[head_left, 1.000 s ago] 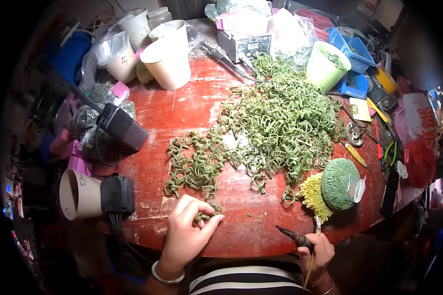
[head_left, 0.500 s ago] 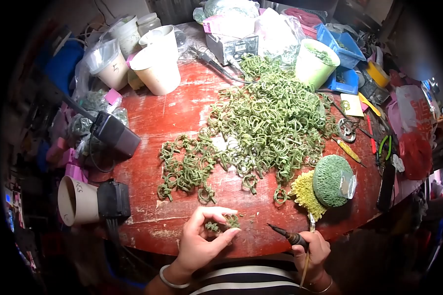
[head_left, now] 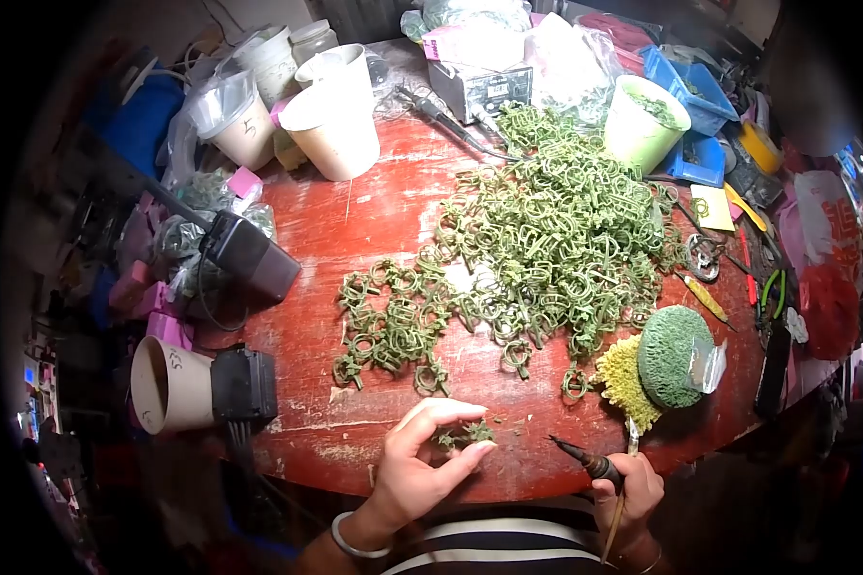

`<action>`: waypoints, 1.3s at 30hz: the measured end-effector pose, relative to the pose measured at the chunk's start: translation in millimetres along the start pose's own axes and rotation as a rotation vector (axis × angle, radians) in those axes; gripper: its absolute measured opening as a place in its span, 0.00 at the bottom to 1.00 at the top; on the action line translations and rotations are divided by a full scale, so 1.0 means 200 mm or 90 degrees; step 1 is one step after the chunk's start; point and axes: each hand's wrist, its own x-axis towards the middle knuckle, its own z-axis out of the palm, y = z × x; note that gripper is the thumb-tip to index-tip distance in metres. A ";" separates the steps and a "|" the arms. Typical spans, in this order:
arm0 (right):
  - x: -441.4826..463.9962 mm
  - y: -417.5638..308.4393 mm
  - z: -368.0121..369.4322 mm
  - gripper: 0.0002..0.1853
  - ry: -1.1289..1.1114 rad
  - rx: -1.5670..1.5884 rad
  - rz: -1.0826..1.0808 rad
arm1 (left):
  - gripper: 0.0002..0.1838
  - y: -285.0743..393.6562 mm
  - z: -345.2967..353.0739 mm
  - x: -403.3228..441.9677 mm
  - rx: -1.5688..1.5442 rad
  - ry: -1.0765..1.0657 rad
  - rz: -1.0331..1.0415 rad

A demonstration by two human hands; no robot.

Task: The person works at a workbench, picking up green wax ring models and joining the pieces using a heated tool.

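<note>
My left hand (head_left: pixel 420 470) is closed in a pinch, thumb and forefinger around a small green leafy piece (head_left: pixel 470 434), just above the table's front part. Its exact shape is partly hidden by the fingers. Curled in my right hand (head_left: pixel 633 489) are a soldering iron (head_left: pixel 599 467), with a dark pointed tip aimed left towards that piece, and a thin brush (head_left: pixel 616 522) with a wooden handle. The upper end of the brush is by the yellow sponge (head_left: pixel 625 376). A round green sponge (head_left: pixel 676 355) lies partly over the yellow one.
A big heap of green rings (head_left: pixel 566 220) covers the middle of the red table (head_left: pixel 345 230), with a smaller cluster (head_left: pixel 393 321) to its left. Pale tubs (head_left: pixel 331 129) stand at back left. A black lamp-like box (head_left: pixel 251 257) juts in at left; hand tools (head_left: pixel 705 299) lie at right.
The whole scene sits further right in view, as the camera has turned slightly left. The leafy piece has turned a little between my left fingers. My right hand keeps the same hold.
</note>
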 end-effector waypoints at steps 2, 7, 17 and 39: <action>0.00 0.00 0.01 0.21 0.005 0.003 -0.003 | 0.20 -0.01 0.00 0.00 -0.002 0.000 0.007; -0.01 0.01 0.01 0.21 0.008 0.001 -0.002 | 0.20 0.02 0.02 0.00 -0.064 0.013 -0.030; 0.00 0.00 0.00 0.21 0.002 -0.007 -0.007 | 0.20 0.02 0.03 0.00 -0.109 0.034 -0.082; 0.01 -0.01 -0.01 0.22 -0.004 -0.020 0.000 | 0.18 0.01 -0.12 0.00 -0.551 -0.087 -0.107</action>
